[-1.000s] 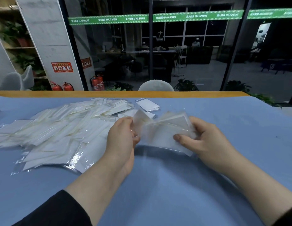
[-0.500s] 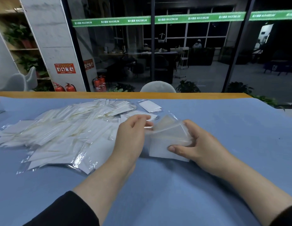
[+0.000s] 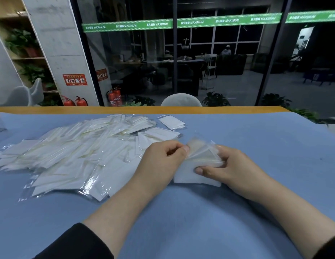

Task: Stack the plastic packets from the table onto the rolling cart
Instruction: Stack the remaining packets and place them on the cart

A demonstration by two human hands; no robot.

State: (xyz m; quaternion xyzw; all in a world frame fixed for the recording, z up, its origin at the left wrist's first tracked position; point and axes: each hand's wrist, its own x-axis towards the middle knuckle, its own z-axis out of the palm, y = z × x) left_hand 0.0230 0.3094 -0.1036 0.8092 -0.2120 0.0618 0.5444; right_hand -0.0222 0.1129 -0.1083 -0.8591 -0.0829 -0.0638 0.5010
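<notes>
A wide heap of clear plastic packets with white inserts covers the left half of the blue table. A small bundle of packets rests on the table in front of me, its lower edge flat on the cloth. My right hand grips the bundle from the right, thumb across its front. My left hand pinches the bundle's upper left corner with its fingertips. One loose packet lies apart near the far edge. No rolling cart is in view.
The table's orange far edge runs across the view. Behind it stand a pale chair back, a glass wall, red fire extinguishers and plants. Bare blue cloth lies to the right and in front of my arms.
The bundle has come down from being held up between both hands to resting on the table. My left hand shifted from its left side to its upper corner.
</notes>
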